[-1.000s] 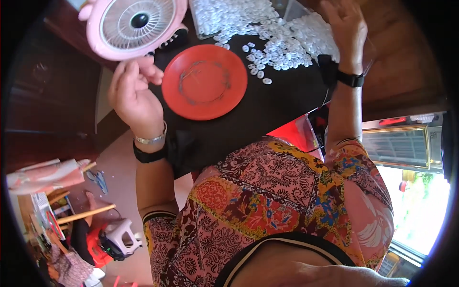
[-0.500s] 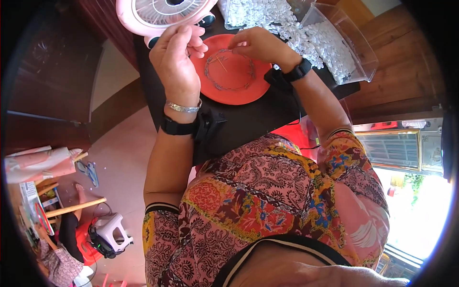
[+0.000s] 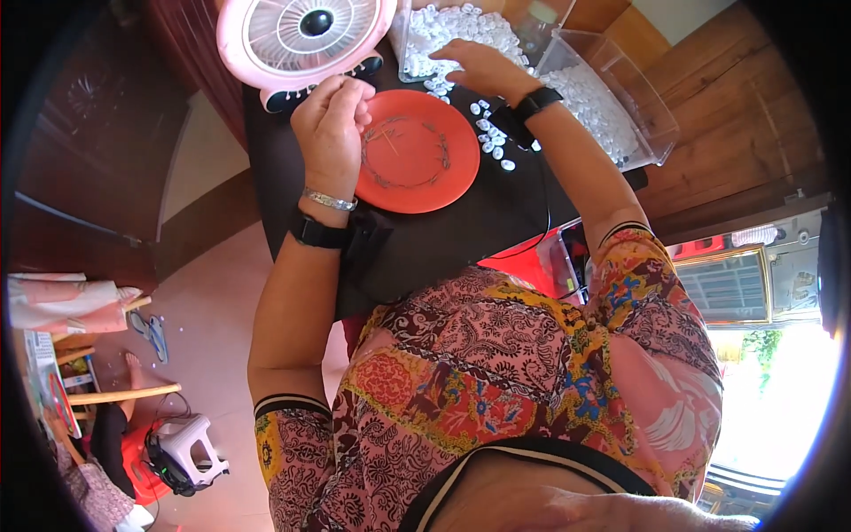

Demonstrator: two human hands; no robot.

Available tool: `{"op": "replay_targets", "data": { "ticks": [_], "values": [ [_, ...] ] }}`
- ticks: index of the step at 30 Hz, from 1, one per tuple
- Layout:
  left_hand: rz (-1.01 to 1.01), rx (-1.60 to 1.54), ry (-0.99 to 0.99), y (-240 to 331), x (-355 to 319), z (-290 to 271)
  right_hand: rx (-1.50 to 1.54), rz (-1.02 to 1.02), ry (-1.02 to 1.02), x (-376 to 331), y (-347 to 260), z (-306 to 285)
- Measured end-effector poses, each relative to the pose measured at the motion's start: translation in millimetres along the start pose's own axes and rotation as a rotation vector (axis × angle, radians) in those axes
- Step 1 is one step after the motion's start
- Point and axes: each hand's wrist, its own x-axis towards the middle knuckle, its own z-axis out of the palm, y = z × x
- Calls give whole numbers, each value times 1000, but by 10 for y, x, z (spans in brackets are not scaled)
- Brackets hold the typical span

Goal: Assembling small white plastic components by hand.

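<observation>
My left hand (image 3: pixel 332 124) is raised beside the left rim of a round orange-red plate (image 3: pixel 417 164). Its fingers are curled together, and whatever they may pinch is too small to make out. On the plate lie thin grey pieces (image 3: pixel 441 142) in a rough ring and a slim tan stick (image 3: pixel 389 139). Beyond the plate, my right hand (image 3: pixel 487 69) reaches over a heap of clear, whitish oval pieces (image 3: pixel 456 31). Its thumb and fingers are apart, with nothing visible between them. A few loose oval pieces (image 3: pixel 493 135) are scattered on the table under my right wrist.
A pink fan (image 3: pixel 316 22) stands at the far left of the dark table (image 3: pixel 425 239). At the far right, a clear plastic box (image 3: pixel 660 146) lies with more whitish pieces. A cable (image 3: pixel 547 199) runs along the right side. Another person's foot (image 3: pixel 133 362) shows at lower left.
My right hand has moved from above the plate to the heap beyond it, its fingers spreading. My left hand's fingers have curled in closer. The view has shifted slightly.
</observation>
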Motion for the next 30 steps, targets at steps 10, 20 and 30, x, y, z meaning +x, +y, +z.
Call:
{"op": "replay_targets", "data": {
  "ticks": [10, 20, 30],
  "values": [
    [-29, 178, -10, -5, 26, -338, -137, -58, 59, 89, -166, 241],
    [-123, 262, -53, 62, 53, -411, 295, 59, 96, -84, -331, 65],
    [-277, 273, -254, 388, 16, -249, -47, 170, 203, -24, -216, 153]
  ]
}}
